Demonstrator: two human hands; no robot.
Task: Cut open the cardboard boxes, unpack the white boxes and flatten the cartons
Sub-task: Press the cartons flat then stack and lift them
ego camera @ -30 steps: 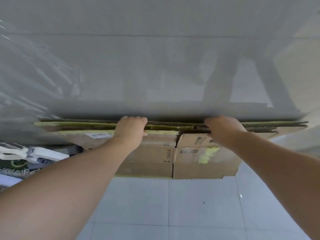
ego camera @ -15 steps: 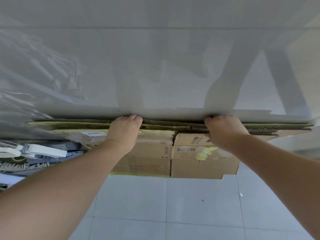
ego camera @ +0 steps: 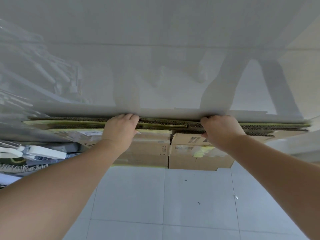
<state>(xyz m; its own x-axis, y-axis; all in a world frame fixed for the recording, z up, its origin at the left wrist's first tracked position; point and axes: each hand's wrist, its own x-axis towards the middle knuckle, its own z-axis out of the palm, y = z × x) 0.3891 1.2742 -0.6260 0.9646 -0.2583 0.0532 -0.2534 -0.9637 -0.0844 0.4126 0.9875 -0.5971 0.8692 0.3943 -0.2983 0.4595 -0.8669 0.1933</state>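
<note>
Flattened cartons [ego camera: 164,123], several layers thick, stand on edge across the middle of the frame, their corrugated top edges running from left to right against a glossy white wall [ego camera: 155,32]. The left hand [ego camera: 121,130] and the right hand [ego camera: 220,130] both grip that top edge, fingers curled over it so that the fingertips are hidden behind the cardboard; only the knuckles and backs of the hands show. Printed labels and yellowish tape on the front carton face are too blurred to read. Its lower edge meets the grey tiled floor [ego camera: 164,196] at centre frame. The wall carries faint reflections whose sources I cannot make out. At the left edge sits some white and grey equipment [ego camera: 34,153], cut off by the frame and partly hidden by the left forearm.
</note>
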